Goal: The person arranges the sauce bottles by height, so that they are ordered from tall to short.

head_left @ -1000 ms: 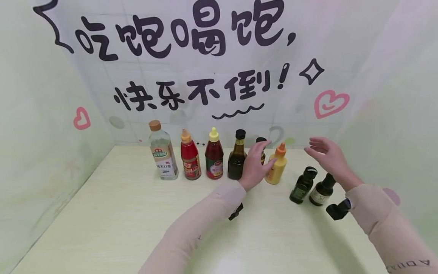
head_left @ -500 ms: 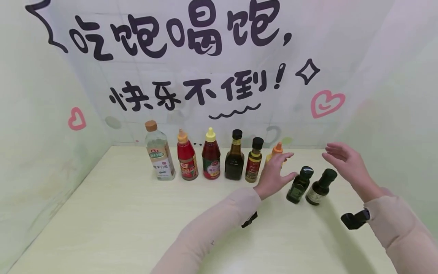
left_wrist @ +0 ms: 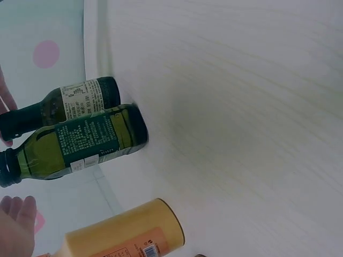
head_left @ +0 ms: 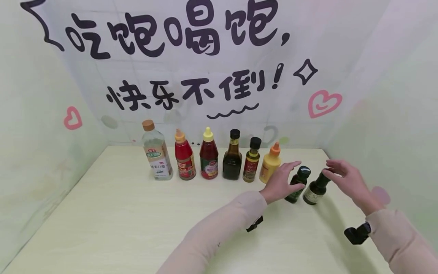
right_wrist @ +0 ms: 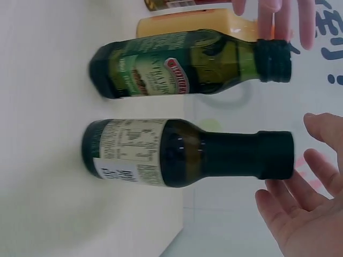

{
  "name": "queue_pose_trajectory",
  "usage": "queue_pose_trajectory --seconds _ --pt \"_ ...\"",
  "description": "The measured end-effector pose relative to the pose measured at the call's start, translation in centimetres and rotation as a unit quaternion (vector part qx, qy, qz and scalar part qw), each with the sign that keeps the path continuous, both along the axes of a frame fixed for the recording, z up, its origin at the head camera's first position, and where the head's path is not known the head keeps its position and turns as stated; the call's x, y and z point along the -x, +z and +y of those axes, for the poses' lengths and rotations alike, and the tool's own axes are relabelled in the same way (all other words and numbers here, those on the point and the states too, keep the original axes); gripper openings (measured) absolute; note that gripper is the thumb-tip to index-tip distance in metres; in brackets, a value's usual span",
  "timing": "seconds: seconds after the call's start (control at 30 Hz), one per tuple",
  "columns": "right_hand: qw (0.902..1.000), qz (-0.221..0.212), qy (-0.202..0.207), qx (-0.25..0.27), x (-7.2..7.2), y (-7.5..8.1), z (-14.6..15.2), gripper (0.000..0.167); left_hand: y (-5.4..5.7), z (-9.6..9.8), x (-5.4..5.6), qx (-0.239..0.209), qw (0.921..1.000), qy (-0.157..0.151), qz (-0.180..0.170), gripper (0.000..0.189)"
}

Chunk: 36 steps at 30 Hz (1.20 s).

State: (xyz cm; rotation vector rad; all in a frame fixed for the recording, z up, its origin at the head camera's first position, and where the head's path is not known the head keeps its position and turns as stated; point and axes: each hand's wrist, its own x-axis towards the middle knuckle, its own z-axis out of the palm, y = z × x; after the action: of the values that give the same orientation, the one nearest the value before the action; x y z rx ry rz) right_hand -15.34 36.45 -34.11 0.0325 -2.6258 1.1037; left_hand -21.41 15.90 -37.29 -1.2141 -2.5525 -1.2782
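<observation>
My left hand (head_left: 282, 182) hovers at the green olive oil bottle (head_left: 295, 190), thumb and fingers spread apart beside its neck. Dark cap and green label show on this bottle (right_wrist: 155, 67) in the right wrist view. Just right of it stands a dark bottle with a cream label (head_left: 314, 193). My right hand (head_left: 352, 184) reaches around that bottle's cap, fingers behind it and thumb apart, as the right wrist view shows. Behind my left hand is a yellow squeeze bottle (head_left: 271, 165) with an orange nozzle. All these bottles stand upright.
Further left, along the back wall, stand a clear white vinegar bottle (head_left: 158, 156), two red sauce bottles, a dark square bottle (head_left: 232, 160) and a small black-capped bottle (head_left: 251, 161). The pale table (head_left: 130, 228) meets walls at both sides.
My left hand has moved right, past the small black-capped bottle and the yellow squeeze bottle, to the green bottle. My right hand moved right, then lowered toward the cream-labelled bottle's cap.
</observation>
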Motion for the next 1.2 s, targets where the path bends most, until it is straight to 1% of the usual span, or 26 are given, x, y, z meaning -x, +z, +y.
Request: queue_pose_trajectory --seconds 0.07,0.13,0.3,0.43,0.53,0.63,0.8,0.93,1.03,1.2 --pt "0.9999 -0.003 -0.006 -0.011 -0.1 -0.6 0.1 0.048 0.1 0.0 -0.1 0.003 0.9998 -0.004 -0.017 0.063" --pt "0.9998 0.0 -0.014 -0.013 -0.2 -1.0 0.1 0.048 0.1 0.1 0.0 0.004 0.9996 -0.005 -0.027 0.063" --pt "0.9993 0.021 -0.029 0.011 0.0 -1.8 -0.1 0.041 0.4 0.6 0.2 0.004 0.9992 -0.004 -0.041 0.063" --pt "0.9987 0.033 -0.032 0.021 0.1 -2.2 -0.1 0.039 0.5 1.1 0.5 -0.002 0.9984 0.002 -0.056 0.061" --pt "0.9986 0.033 -0.031 0.029 0.1 -2.4 0.0 0.038 0.7 1.5 0.6 -0.004 0.9979 0.002 -0.065 0.058" --pt "0.9986 0.028 -0.031 0.033 0.0 -2.5 0.2 0.037 0.8 1.9 0.6 0.004 0.9977 0.002 -0.068 0.055" --pt "0.9984 0.017 -0.036 0.041 -0.2 -2.6 0.4 0.038 0.5 2.5 0.6 0.018 0.9972 0.008 -0.072 0.05" --pt "0.9977 0.018 -0.034 0.056 -0.2 -2.6 0.3 0.036 0.2 2.6 0.8 0.013 0.9967 0.011 -0.079 0.045" --pt "0.9976 0.017 -0.034 0.058 -0.3 -2.5 0.3 0.037 0.2 2.6 1.0 0.006 0.9959 0.015 -0.089 0.043" --pt "0.9979 0.016 -0.032 0.054 -0.1 -2.5 0.2 0.041 0.2 2.6 1.0 0.0 0.9947 0.023 -0.101 0.043"
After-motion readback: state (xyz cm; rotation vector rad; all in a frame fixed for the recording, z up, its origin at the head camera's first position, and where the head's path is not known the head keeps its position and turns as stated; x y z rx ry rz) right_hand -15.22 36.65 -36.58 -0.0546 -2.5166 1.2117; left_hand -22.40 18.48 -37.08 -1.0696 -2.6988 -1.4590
